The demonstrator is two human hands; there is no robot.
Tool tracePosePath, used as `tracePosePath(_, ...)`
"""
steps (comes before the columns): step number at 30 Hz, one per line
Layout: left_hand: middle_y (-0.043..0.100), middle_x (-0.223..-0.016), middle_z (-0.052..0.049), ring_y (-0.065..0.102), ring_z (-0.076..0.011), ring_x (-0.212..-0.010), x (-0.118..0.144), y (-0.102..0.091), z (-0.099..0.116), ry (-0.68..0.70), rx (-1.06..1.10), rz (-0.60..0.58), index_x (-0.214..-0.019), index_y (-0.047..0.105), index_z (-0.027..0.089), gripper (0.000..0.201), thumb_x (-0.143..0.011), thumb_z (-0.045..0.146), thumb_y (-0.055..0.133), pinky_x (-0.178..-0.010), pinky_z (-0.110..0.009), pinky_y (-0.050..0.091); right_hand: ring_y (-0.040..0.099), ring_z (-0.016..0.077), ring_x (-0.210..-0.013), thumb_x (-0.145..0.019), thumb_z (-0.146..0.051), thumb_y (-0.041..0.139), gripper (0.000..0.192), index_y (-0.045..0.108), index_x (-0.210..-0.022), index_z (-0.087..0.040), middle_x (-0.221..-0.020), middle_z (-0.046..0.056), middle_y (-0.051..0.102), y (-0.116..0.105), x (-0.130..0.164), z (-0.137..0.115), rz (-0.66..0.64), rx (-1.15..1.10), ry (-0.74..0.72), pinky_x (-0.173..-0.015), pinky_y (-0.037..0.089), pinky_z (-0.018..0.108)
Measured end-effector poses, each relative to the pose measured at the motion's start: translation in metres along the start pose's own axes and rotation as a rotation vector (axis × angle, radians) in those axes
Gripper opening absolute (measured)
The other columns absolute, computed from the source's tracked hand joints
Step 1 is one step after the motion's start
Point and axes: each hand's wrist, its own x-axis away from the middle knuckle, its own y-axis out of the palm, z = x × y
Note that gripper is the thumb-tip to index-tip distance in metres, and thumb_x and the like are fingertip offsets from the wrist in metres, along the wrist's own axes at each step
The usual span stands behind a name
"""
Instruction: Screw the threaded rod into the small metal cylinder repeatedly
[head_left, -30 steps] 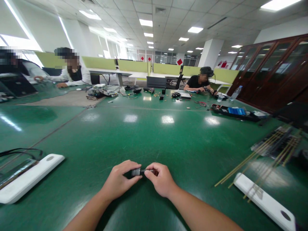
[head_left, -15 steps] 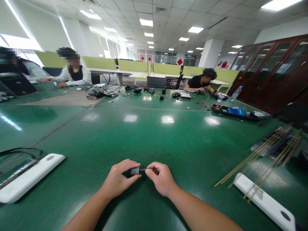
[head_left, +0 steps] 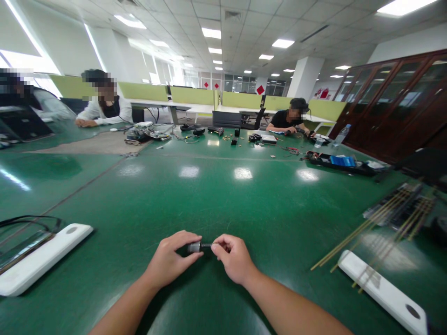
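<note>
My left hand point(head_left: 166, 259) grips a small grey cylinder point(head_left: 194, 247) between thumb and fingers, just above the green table. From the cylinder's right end a thin dark rod point(head_left: 206, 245) runs toward my right hand point(head_left: 236, 258). The thumb and index finger of my right hand pinch the rod's far end, and its other fingers are curled. That end of the rod is covered by the fingertips. What kind of part the cylinder is cannot be made out.
A white bar point(head_left: 45, 260) with a dark-screened device beside it lies at left. Another white bar point(head_left: 384, 293) lies at right, under thin brass-coloured rods point(head_left: 370, 223). Farther back are a black tray point(head_left: 321, 160), a plastic bottle point(head_left: 342, 135) and electronic parts. Several people sit around the table.
My left hand and the cylinder have shifted slightly left, so a little more of the rod shows. At far left, a seated person's hands have come together.
</note>
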Motion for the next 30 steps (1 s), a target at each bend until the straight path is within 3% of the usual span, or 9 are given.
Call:
tracePosePath(16,0.07,-0.104,-0.007,0.067,-0.0211,-0.094,-0.0018,-0.0023,0.0019,0.001,0.001,0.006,-0.114,0.068,0.024,0.03,-0.085,0.031,0.074,-0.084,-0.033,0.055,0.056,0.0132,-0.063,-0.091,-0.034,0.061,0.02,0.071,-0.087,-0.017,-0.068,0.0,0.062,-0.0014,0.0001,-0.0027,0.001,-0.024,0.013,-0.059,0.04,0.024)
tracePosePath(30,0.07,-0.105,-0.003,0.066,-0.0186,-0.096,0.0,-0.0032,-0.001,-0.001,-0.025,-0.002,-0.115,0.066,0.028,0.032,-0.085,0.03,0.075,-0.087,-0.032,0.053,0.055,0.0131,-0.062,-0.09,-0.036,0.062,0.021,0.071,-0.086,-0.017,-0.067,0.0,0.061,0.0002,-0.0003,-0.0018,0.006,-0.041,0.035,-0.058,0.039,0.024)
